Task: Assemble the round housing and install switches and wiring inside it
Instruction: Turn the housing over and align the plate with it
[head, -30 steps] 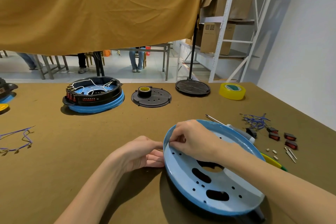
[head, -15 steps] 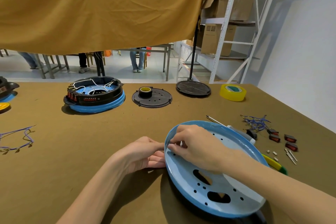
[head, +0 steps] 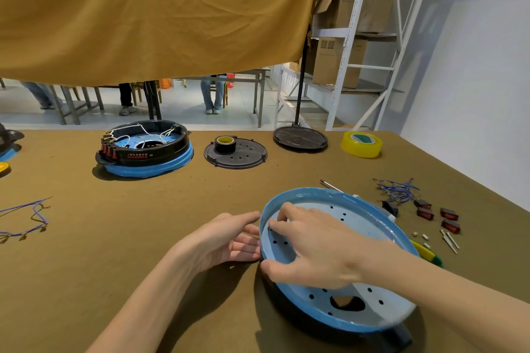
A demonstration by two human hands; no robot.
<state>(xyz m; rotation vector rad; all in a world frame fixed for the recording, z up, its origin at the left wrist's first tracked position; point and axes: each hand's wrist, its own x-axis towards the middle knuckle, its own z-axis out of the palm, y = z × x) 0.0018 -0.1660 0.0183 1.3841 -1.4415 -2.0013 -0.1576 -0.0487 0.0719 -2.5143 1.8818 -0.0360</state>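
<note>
Far left wires: I see thin purple leads lying loose in a kinked loop on the brown felt-like table cover.
Finished housing: a round black ring on a glossy blue base, white wires curling inside, red switches set in a row in its left wall.
Black perforated disc: flat, round, matt, drilled with small holes; a small black tape roll with a yellow core sits on it.
Left hand: I have it lying on the cover with relaxed fingers whose tips touch the outer left edge of the blue plate; it grasps nothing that I can see.
Blue plate: a round, shallow, smooth dish, pale inside with a darker raised rim, pierced by small holes and a larger oval cut-out; it rests tilted on a black part below, front right of centre.
Right hand: reaches over the plate, fingers bent at its left rim, thumb at the near edge; whether it pinches something I cannot tell.
Yellow tape roll: translucent, thick, far right.
Loose switches: small black and red blocks beside a tangle of blue wires.
</note>
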